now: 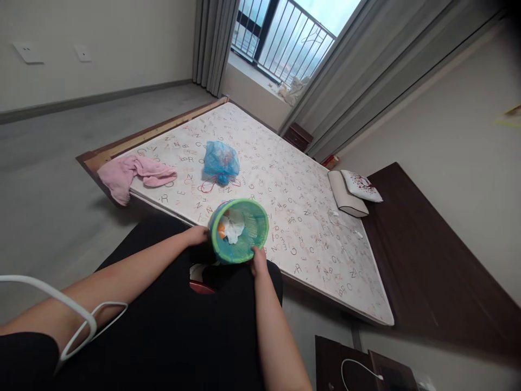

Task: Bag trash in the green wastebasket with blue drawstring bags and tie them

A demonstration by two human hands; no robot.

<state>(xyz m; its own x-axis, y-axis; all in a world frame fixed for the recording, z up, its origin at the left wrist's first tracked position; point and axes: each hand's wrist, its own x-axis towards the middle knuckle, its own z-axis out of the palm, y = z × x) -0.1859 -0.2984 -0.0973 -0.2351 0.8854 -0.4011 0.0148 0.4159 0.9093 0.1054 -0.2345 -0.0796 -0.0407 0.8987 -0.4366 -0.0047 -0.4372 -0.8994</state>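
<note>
A green plastic waste basket [264, 217] is held between my two hands in front of my lap, its mouth tilted up toward me. A blue liner lines its inside, with crumpled white tissue [233, 227] and something orange [221, 230] in it. My left hand [198, 235] grips the basket's left side, the fingers partly hidden behind it. My right hand [259, 260] is closed on the lower right rim, thumb on the edge. Just beyond the basket, a tied blue plastic bag [221, 160] with red drawstrings rests on the mattress.
The letter-printed mattress [293, 217] lies on a wooden bed frame in front of me. A pink cloth [132, 175] hangs over its left corner. Pillows [345, 194] lie near the dark headboard [439, 250]. A nightstand [337, 364] stands at lower right. A white cable [52, 293] crosses my left arm.
</note>
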